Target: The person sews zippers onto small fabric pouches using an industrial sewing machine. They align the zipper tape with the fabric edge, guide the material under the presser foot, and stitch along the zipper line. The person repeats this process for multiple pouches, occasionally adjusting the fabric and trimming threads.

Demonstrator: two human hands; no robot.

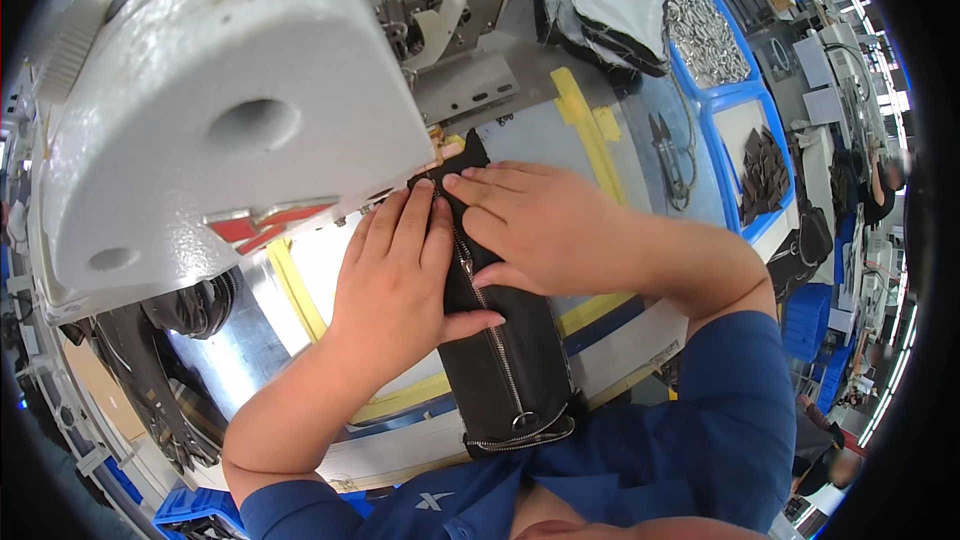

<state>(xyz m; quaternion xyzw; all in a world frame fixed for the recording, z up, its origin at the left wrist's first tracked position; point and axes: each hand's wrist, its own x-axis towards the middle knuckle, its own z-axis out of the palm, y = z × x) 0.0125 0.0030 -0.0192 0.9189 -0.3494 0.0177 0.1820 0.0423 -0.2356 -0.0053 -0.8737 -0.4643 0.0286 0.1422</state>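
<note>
A long black fabric piece (540, 345) with a silver zipper (503, 360) down its middle lies on the machine bed and reaches back towards me. Its far end sits beside the needle area of a white sewing machine (320, 70); the machine head partly hides that spot. My left hand (395, 260) rests flat on the piece's left side, fingers stretched forward and thumb across the zipper. On the right side, my right hand (540, 230) lies with its fingers extended over the fabric near the far end, its thumb beside the zipper pull. Both hands press from above.
Yellow tape strips (590, 140) mark the bed. At right are snips (663, 145), a blue tray (722, 95) with metal pieces and dark brown tabs, and stacked padded pieces (620, 5). Dark material (150, 360) hangs at left.
</note>
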